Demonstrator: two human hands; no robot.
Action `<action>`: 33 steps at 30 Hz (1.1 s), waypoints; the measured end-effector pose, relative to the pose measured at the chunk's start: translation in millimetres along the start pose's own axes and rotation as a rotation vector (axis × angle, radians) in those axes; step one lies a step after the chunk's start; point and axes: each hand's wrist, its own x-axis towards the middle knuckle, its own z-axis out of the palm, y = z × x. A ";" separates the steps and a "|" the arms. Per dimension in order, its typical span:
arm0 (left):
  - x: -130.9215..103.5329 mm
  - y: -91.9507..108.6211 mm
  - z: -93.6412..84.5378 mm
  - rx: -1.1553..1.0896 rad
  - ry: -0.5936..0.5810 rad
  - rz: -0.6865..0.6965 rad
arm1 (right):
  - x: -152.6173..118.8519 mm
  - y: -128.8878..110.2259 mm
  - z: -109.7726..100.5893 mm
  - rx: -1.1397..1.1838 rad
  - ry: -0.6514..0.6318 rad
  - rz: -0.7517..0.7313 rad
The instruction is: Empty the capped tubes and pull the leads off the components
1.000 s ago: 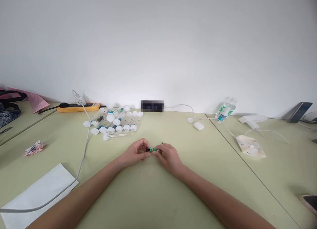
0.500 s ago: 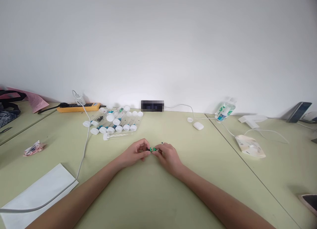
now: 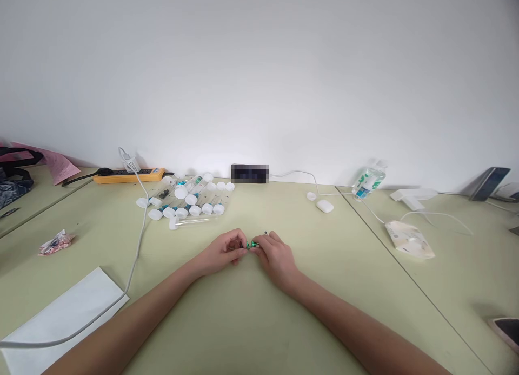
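Between thumb and fingers, my left hand (image 3: 224,250) pinches a small green piece (image 3: 247,245) with a dark end. My right hand (image 3: 277,257) is closed on another small green piece (image 3: 253,244), whose far end is hidden by the fingers. The two pieces face each other with little or no gap; whether they touch cannot be made out. Both hands are low over the green table (image 3: 251,315). A tiny dark bit (image 3: 266,233) shows just beyond my right fingers.
Clear tubes with white caps (image 3: 186,202) lie back left, near a yellow power strip (image 3: 133,176). A dark device (image 3: 249,173) stands at the wall. Rightward are a white case (image 3: 325,206), a bottle (image 3: 368,181) and a packet (image 3: 409,239). White paper (image 3: 65,321) and a cable lie front left.
Both hands hold the same grip with only very slight shifts around the green pieces. The other objects have not moved.
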 end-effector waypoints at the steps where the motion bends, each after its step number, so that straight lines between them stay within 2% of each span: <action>1: -0.3 -0.1 0.1 0.008 0.001 -0.007 | -0.1 0.2 0.8 -0.006 0.002 0.001; 7: -1.0 1.8 2.0 -0.014 0.004 0.000 | 1.1 2.1 0.4 0.072 -0.020 -0.042; 12: -0.2 3.8 3.9 -0.093 0.014 -0.009 | 0.8 4.3 0.0 0.125 0.009 -0.074; 19: 0.6 -2.4 2.2 -0.027 0.048 0.000 | -0.3 5.5 0.1 0.130 0.000 -0.061; 25: -0.6 1.6 1.6 -0.060 0.037 -0.097 | -0.6 7.1 1.6 0.143 0.002 -0.069; 30: 1.2 1.7 2.7 -0.082 0.045 -0.007 | 0.4 7.5 0.4 0.141 -0.029 -0.034; 33: 1.7 1.0 2.7 -0.095 0.036 -0.020 | 1.2 7.0 -1.0 0.162 -0.058 -0.014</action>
